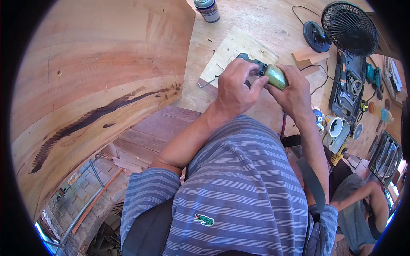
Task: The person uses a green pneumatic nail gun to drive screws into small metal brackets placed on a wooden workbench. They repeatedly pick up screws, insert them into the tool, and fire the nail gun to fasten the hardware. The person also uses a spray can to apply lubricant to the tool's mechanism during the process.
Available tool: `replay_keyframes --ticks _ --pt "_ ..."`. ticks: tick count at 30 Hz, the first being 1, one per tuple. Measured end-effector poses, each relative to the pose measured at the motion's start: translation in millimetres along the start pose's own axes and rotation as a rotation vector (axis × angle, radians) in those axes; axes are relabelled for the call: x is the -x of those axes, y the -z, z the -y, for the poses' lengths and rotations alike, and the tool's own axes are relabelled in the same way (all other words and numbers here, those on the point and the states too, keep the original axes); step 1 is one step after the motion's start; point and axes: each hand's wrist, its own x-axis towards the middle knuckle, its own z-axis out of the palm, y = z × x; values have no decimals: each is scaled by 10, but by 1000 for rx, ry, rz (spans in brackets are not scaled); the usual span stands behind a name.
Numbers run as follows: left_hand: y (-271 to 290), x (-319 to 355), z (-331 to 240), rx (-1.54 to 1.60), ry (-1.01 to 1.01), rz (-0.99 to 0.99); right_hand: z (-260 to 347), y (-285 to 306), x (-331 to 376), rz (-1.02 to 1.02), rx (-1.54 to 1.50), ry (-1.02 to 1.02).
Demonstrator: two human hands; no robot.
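Above the workbench, both my hands hold a small power tool (276,77) with a rounded green housing and a dark body. My left hand (235,85) is closed around the dark end, thumb reaching toward the green part. Around the green housing, my right hand (294,89) curls its fingers and thumb. The tool's underside is hidden by my fingers. A pale board (250,45) lies beneath and beyond the tool. Beside my left hand, a thin L-shaped metal key (206,82) rests at the board's edge, with a dark screw close by.
A large wooden panel (106,55) stands at left. A spray can (209,12) is at the far edge. On the right are a black fan (349,32), a tool case (348,102), a green drill (370,74) and a white cup (334,126). Another person (356,209) is at lower right.
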Motion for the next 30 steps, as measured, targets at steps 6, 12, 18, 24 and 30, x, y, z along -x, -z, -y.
replay_keyframes --ticks 6,12,18,24,30 --pt "-17 2 121 -32 -96 50 7 2 0 -9 24 76" --pt "-7 -20 -7 -47 -77 -10 28 21 -23 7 0 57" --pt "-2 17 97 -54 -40 35 28 17 -23 -1 5 65" --pt "25 -21 60 -57 -57 50 -2 25 -37 -3 4 51" --pt "30 -18 110 7 -30 79 19 25 -37 4 7 76"
